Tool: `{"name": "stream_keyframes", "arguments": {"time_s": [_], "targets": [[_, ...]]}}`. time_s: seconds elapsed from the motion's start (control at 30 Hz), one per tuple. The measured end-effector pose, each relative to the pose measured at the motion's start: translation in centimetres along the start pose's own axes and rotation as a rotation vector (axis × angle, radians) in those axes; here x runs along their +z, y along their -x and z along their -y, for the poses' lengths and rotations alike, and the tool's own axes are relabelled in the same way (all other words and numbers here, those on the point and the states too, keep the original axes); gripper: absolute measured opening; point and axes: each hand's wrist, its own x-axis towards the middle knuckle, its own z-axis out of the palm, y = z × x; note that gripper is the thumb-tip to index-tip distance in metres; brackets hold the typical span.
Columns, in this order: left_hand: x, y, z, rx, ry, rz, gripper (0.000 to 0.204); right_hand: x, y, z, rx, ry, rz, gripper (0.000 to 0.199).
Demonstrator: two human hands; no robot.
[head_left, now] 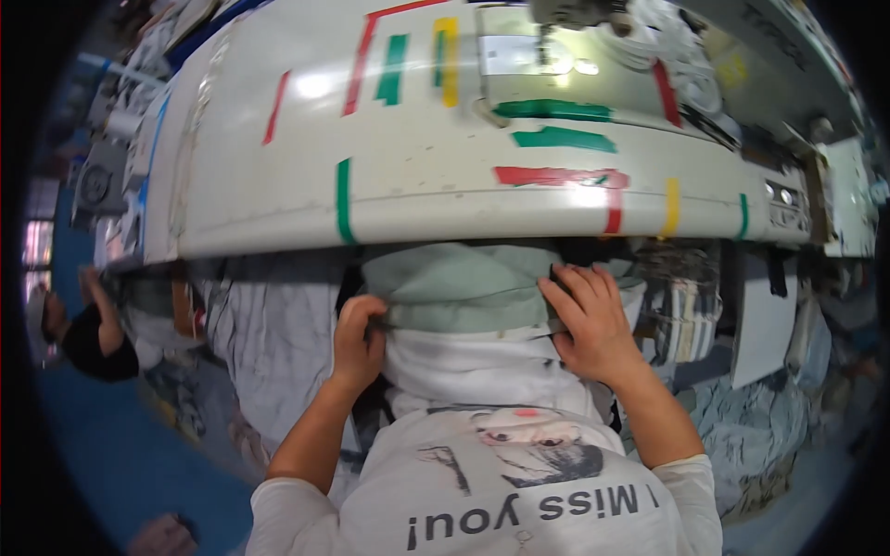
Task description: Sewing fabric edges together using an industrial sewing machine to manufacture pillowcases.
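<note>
A grey-green piece of fabric (454, 287) lies across my lap below the table's front edge, with white cloth (473, 366) under it. My left hand (359, 338) is closed on the fabric's left edge, fingers curled and thumb pointing up. At the right edge, my right hand (589, 315) grips the same fabric, its fingers bent over the top and the thumb against the near side. The fabric sags in soft folds between the two hands. Its far side disappears under the table edge.
A white sewing table (269, 185) with coloured tape strips spans the front; part of a sewing machine (584, 11) shows at its far side. Pale cloth (278, 343) hangs at left, a striped bundle (684, 320) at right. Another person (97, 338) is at far left.
</note>
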Motion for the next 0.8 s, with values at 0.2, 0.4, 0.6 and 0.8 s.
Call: {"name": "stream_keyframes", "arguments": {"time_s": [0.2, 0.4, 0.6, 0.8], "targets": [[1.9, 2.0, 6.0, -0.363, 0.334, -0.201, 0.036, 2.4, -0.7, -1.4, -0.132, 0.014, -0.049, 0.055], [-0.6, 3.5, 11.4, -0.237, 0.103, 0.199, 0.027, 3.1, -1.5, -0.5, -0.12, -0.054, -0.11, 0.035], [-14.6, 0.9, 5.3, -0.279, 0.811, -0.107, 0.016, -5.6, -1.8, 3.2, 0.084, -0.582, -0.016, 0.015], [-23.6, -5.6, 1.4, -0.374, 0.44, -0.053, 0.01, -5.2, -2.3, 1.9, 0.189, -0.634, 0.055, 0.022]]}}
